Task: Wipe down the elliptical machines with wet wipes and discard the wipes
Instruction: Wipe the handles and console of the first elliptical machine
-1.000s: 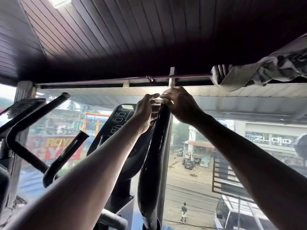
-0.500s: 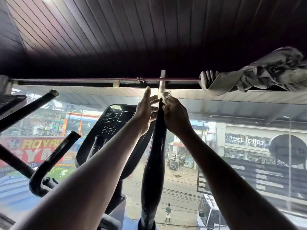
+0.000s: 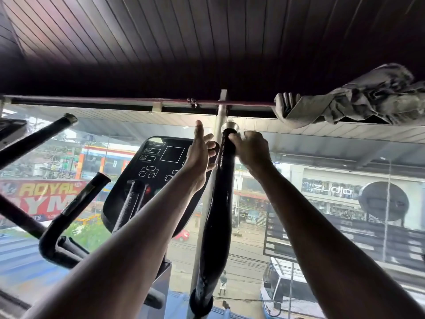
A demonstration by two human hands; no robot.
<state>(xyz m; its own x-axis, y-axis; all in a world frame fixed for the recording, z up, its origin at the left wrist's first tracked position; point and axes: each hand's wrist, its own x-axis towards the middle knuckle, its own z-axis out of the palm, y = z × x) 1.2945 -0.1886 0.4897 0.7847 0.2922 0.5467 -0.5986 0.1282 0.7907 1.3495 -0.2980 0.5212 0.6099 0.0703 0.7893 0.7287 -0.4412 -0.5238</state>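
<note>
The elliptical's black handlebar (image 3: 216, 217) stood nearly upright — glossy, wet-looking, capped in silver at its top — just right of the dark console (image 3: 158, 178).

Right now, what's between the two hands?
In the head view, the glossy black elliptical handlebar rises between them. The right hand grips it just below its silver end cap; the left hand is open beside it.

Glossy, wet-looking black handle (image 3: 217, 203) with a shiny metal end cap (image 3: 230, 125) at centre frame; matt black plastic console (image 3: 158, 166) beside it; crumpled grey cloth (image 3: 358, 100) upper right, over a smooth metal rail (image 3: 115, 101) below dark ribbed ceiling panels (image 3: 207, 38)
</note>
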